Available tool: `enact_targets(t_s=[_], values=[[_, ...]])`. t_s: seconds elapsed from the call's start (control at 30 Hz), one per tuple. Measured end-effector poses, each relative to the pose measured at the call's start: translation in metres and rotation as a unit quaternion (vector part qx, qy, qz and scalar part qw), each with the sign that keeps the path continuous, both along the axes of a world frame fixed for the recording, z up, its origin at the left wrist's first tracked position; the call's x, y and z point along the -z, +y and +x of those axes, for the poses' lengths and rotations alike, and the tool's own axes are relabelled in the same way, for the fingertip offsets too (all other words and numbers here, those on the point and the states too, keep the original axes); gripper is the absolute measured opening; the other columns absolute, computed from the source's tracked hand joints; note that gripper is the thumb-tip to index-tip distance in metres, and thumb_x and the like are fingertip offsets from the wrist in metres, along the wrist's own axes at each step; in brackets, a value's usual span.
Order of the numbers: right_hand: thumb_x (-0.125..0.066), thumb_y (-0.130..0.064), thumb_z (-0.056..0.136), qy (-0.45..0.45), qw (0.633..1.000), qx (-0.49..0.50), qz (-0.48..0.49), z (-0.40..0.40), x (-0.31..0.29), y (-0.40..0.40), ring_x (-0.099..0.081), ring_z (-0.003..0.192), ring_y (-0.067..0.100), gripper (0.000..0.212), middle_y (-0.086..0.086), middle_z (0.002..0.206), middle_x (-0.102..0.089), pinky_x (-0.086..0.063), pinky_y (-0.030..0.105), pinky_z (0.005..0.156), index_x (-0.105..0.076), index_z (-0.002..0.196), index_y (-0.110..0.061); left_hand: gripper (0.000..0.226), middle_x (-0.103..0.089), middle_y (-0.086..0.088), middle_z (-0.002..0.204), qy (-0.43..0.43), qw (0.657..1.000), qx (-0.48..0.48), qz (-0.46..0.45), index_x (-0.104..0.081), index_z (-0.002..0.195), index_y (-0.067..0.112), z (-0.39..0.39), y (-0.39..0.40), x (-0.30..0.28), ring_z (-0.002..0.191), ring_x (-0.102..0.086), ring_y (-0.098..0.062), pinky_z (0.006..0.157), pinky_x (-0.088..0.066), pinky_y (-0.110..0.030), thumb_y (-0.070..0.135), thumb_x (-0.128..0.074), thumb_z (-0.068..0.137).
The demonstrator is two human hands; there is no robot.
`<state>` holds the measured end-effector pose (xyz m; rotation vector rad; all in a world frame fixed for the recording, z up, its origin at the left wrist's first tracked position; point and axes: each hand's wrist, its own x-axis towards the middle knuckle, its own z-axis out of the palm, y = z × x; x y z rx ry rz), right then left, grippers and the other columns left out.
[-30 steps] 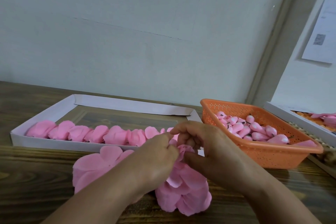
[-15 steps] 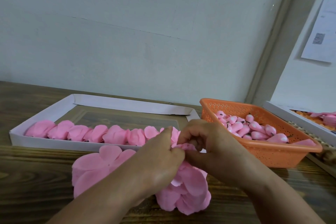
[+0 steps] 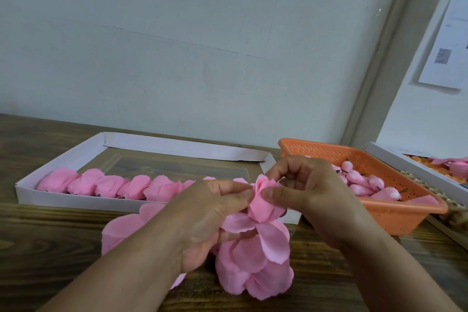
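Head view, lower centre of frame: your left hand (image 3: 210, 215) and right hand (image 3: 311, 197) each pinched the pink fabric flower (image 3: 268, 238) between them at its top, apparently to keep the inner petals (image 3: 262, 206) wrapped tight while the outer petals (image 3: 258, 276) hung loose over the wooden table (image 3: 50, 248).
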<state>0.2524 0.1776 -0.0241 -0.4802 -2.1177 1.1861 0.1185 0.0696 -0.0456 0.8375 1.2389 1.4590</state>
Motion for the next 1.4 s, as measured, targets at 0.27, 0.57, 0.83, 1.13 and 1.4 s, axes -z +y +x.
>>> enact_targets(t_s=[0.27, 0.57, 0.83, 1.13, 1.4], values=[[-0.066, -0.006, 0.081, -0.027, 0.995, 0.047, 0.080, -0.005, 0.001, -0.011, -0.051, 0.047, 0.018, 0.013, 0.002, 0.046, -0.057, -0.048, 0.041, 0.050, -0.067, 0.071, -0.015, 0.032, -0.076, -0.008, 0.090, -0.009, 1.000, 0.006, 0.007, -0.076, 0.087, 0.009, 0.001, 0.000, 0.002, 0.078, -0.072, -0.016, 0.070, -0.059, -0.026, 0.024, -0.068, 0.060], [-0.063, 0.000, 0.083, -0.018, 0.996, 0.053, 0.072, -0.007, 0.003, -0.015, -0.056, 0.047, 0.017, 0.021, -0.002, 0.052, -0.064, -0.050, 0.034, 0.047, -0.068, 0.074, -0.019, 0.028, -0.075, -0.008, 0.096, 0.037, 0.999, -0.013, 0.002, -0.076, 0.096, 0.009, 0.000, 0.004, 0.006, 0.097, -0.070, -0.025, 0.089, -0.054, -0.036, 0.021, -0.070, 0.072], [-0.066, 0.006, 0.064, -0.070, 0.983, -0.145, -0.087, 0.009, -0.007, 0.000, -0.065, 0.062, 0.023, 0.047, 0.017, 0.071, -0.068, -0.053, 0.024, 0.066, -0.070, 0.104, -0.017, 0.015, -0.074, -0.014, 0.094, 0.045, 0.999, 0.029, -0.006, -0.077, 0.087, 0.006, -0.011, -0.001, 0.002, 0.082, -0.071, -0.019, 0.063, -0.054, -0.021, 0.008, -0.068, 0.076], [-0.062, 0.010, 0.067, -0.028, 0.972, -0.197, -0.126, 0.008, -0.003, 0.002, -0.062, 0.047, 0.016, 0.038, 0.012, 0.059, -0.066, -0.052, 0.024, 0.055, -0.072, 0.100, -0.009, 0.013, -0.070, -0.022, 0.099, 0.055, 0.995, 0.076, -0.021, -0.074, 0.087, 0.003, -0.013, -0.002, 0.000, 0.090, -0.065, -0.026, 0.074, -0.049, -0.030, 0.008, -0.062, 0.083], [-0.056, 0.015, 0.061, -0.030, 0.972, -0.181, -0.145, 0.008, 0.000, 0.003, -0.065, 0.057, 0.023, 0.047, 0.022, 0.066, -0.066, -0.053, 0.027, 0.061, -0.071, 0.099, -0.007, 0.020, -0.063, -0.028, 0.104, 0.034, 0.999, 0.023, -0.029, -0.066, 0.099, -0.010, -0.015, 0.000, 0.000, 0.090, -0.057, -0.028, 0.076, -0.046, -0.031, 0.002, -0.060, 0.085]])
